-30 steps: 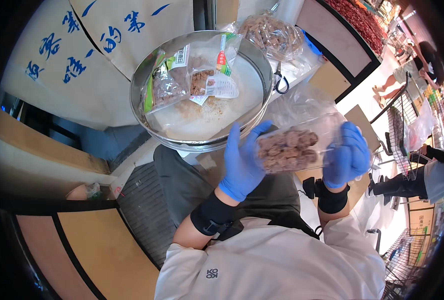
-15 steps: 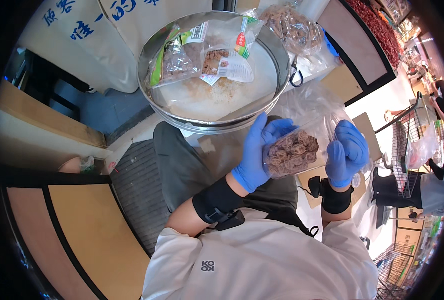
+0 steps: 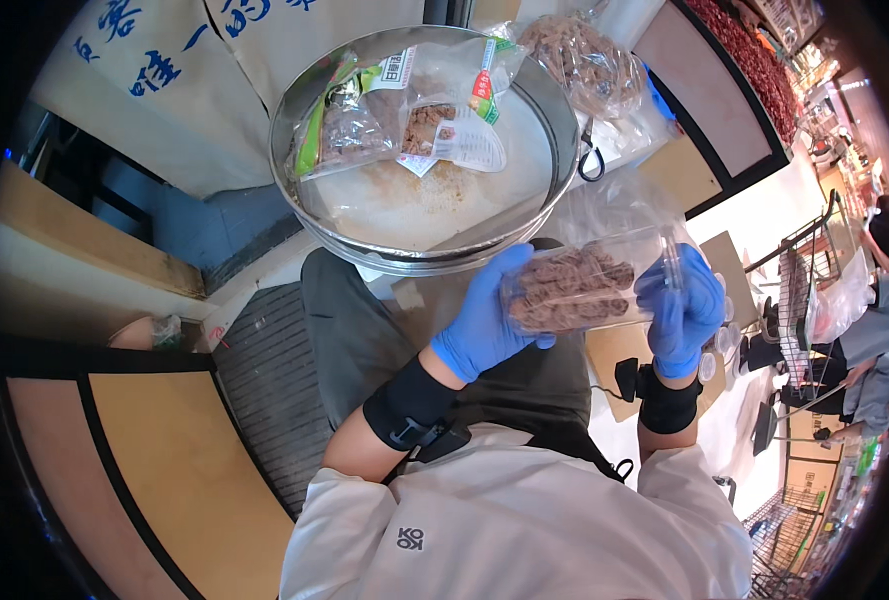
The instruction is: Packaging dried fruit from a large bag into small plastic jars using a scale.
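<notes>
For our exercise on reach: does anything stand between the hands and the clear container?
Only the blue gloves: the left hand holds the container at its filled end; the right hand is at the other end. Nothing else visible intervenes.

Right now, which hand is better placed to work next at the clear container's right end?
Probably the right hand: it sits at that end, while the left hand holds the container by its filled end.

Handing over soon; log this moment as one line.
left hand: gripping clear jar of brown pieces; right hand: at jar's other end; round pan: holds bags; scissors: beside pan
</notes>
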The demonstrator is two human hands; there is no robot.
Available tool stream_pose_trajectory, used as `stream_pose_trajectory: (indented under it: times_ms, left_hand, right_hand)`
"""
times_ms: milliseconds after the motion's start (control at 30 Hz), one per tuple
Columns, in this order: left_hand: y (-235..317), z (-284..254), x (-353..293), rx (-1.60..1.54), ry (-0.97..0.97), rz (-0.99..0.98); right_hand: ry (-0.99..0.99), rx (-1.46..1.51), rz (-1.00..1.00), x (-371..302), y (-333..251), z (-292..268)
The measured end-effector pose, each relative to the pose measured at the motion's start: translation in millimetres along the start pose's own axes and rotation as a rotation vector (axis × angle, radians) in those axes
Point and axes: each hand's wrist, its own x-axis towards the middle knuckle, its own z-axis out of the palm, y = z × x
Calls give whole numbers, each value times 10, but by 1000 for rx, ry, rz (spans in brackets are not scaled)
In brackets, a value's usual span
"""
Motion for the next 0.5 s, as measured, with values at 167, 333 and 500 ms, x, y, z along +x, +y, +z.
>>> stream_pose_trajectory:
  times_ms: [167, 333, 500]
  left_hand:
    - [-97, 225, 28, 444, 54, 373]
    - [-125, 154, 91, 246, 115, 416]
    - [-30, 122, 70, 104, -64, 267]
  right_hand:
    - [198, 247, 452, 40, -141, 190]
    - [152, -108, 175, 92, -242, 121]
    - [-46, -158, -221, 155, -350, 199]
